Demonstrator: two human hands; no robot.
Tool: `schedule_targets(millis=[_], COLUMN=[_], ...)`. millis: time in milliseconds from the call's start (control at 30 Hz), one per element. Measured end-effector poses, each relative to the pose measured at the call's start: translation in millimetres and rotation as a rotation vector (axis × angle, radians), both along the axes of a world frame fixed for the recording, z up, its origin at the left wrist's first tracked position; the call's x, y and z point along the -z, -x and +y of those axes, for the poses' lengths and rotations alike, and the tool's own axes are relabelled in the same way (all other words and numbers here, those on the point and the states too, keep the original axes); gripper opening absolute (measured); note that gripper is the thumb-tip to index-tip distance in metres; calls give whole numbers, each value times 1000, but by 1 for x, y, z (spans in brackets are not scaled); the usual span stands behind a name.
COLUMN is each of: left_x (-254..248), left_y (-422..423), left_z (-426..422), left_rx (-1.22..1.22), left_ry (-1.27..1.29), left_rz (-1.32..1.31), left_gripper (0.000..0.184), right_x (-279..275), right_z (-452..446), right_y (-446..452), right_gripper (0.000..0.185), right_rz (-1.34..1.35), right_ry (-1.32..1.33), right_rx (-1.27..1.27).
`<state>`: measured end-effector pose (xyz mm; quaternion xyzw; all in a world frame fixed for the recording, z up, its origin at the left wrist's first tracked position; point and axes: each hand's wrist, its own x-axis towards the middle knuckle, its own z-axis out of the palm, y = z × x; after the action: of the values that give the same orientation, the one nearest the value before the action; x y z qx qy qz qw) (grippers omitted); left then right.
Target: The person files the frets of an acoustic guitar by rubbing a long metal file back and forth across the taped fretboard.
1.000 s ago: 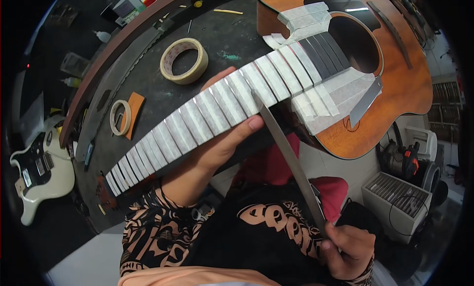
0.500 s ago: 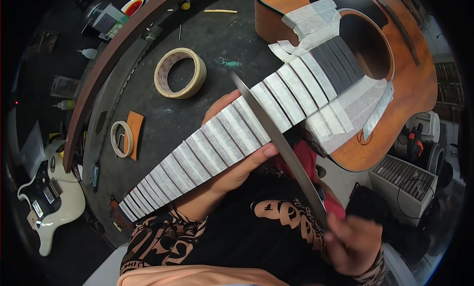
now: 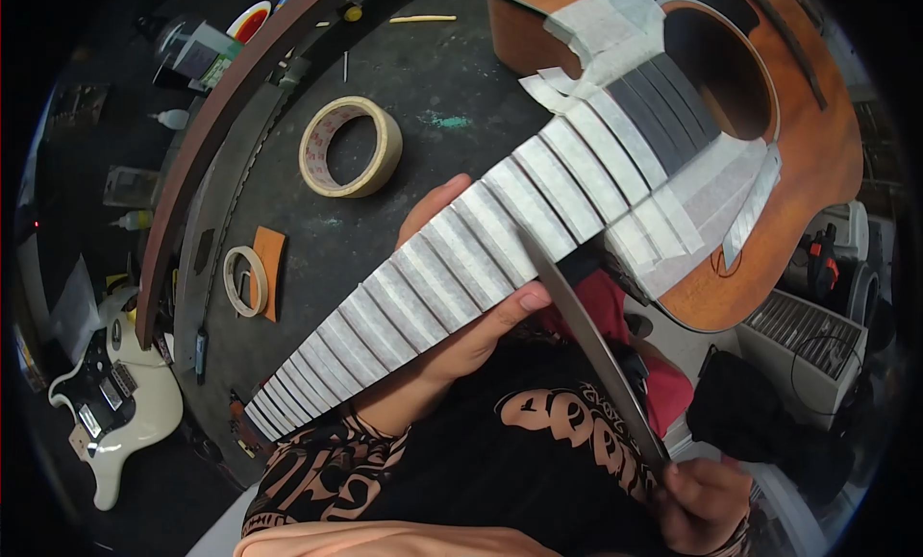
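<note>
An acoustic guitar (image 3: 817, 163) lies across my lap and the bench, its neck (image 3: 423, 283) covered with strips of whitish masking tape between the frets. My left hand (image 3: 466, 341) cradles the neck from underneath, thumb along the near edge and fingertips showing past the far edge. In my right hand (image 3: 707, 499) is the end of a long, flat metal file (image 3: 601, 350). The file's tip rests on or just over the taped fretboard, near my left thumb; whether it touches is unclear. More tape covers the guitar top around the bare, dark end of the fretboard.
A large roll of masking tape (image 3: 386, 158) and a smaller roll (image 3: 231, 283) beside an orange piece (image 3: 266, 269) lie on the dark bench. A white electric guitar body (image 3: 144, 418) sits at the left. A long brown curved-looking bar (image 3: 207, 124) runs along the bench.
The file has drawn back toward me and my right hand has moved down; its tip no longer reaches past the neck's far edge. My left hand keeps its hold. The view has shifted slightly.
</note>
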<state>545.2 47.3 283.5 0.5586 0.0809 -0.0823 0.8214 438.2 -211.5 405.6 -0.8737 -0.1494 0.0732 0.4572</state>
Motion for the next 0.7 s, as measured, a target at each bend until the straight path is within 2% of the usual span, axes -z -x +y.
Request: schedule_targets(millis=[133,167,200,233,300,367,400,433,533,600,633,700], left_x=[15,14,20,26,73,32,11,5,3,-1,1,16], left_y=[2,3,5,8,23,7,-1,-7,-13,-15,-12,-1], left_z=[2,2,6,10,33,8,-4,-7,-4,-8,-7,1], left_rx=[-46,-50,-45,-41,82,-22,-74,-95,-115,-122,-115,-70], left_ry=[4,33,44,55,122,86,68,25,-118,-8,-9,80], left_rz=[-98,-16,25,67,-43,-13,2,-187,-404,-429,-424,-221], left_gripper=[85,84,84,84,47,73,87,88,93,93,93,91], right_x=[5,7,16,13,3,-6,-1,6,-13,-10,-8,-1], right_z=[61,73,82,84,75,42,26,13,2,9,19,54], right_y=[-86,-104,-115,-114,-107,-77,-54,-27,-16,-10,-28,-88], right_gripper=[42,42,42,43,43,42,43,42,38,43,43,44], right_rz=[-2,5,-35,-17,5,99,74,-14,150,48,45,35], right_ry=[23,8,-145,-132,-110,20,-22,12,-170,44,58,39], right_rx=[-61,-64,-44,-45,-42,-104,-76,-27,-39,5,-44,-103])
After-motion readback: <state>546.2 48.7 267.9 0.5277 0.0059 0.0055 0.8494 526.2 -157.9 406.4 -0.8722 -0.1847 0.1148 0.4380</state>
